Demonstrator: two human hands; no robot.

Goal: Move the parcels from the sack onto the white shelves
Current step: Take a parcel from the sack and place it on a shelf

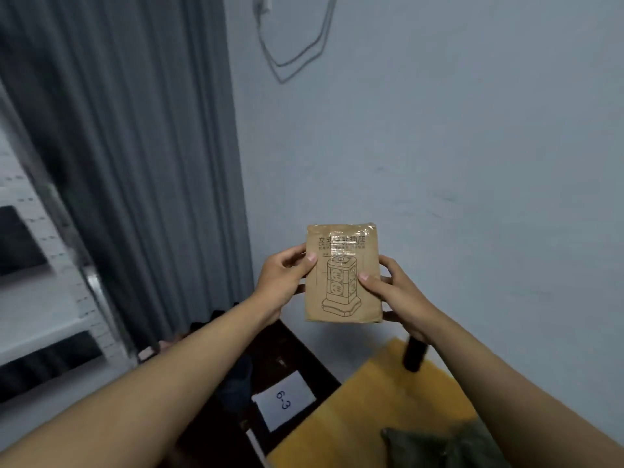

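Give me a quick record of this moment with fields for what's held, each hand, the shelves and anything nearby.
held item: brown parcel, upright, printed drawing facing the camera
left hand: grips the parcel's left edge
right hand: grips its right edge
white shelves: far left, blurred
below: yellow table, paper label reading 6-3
backdrop: grey curtain, pale wall
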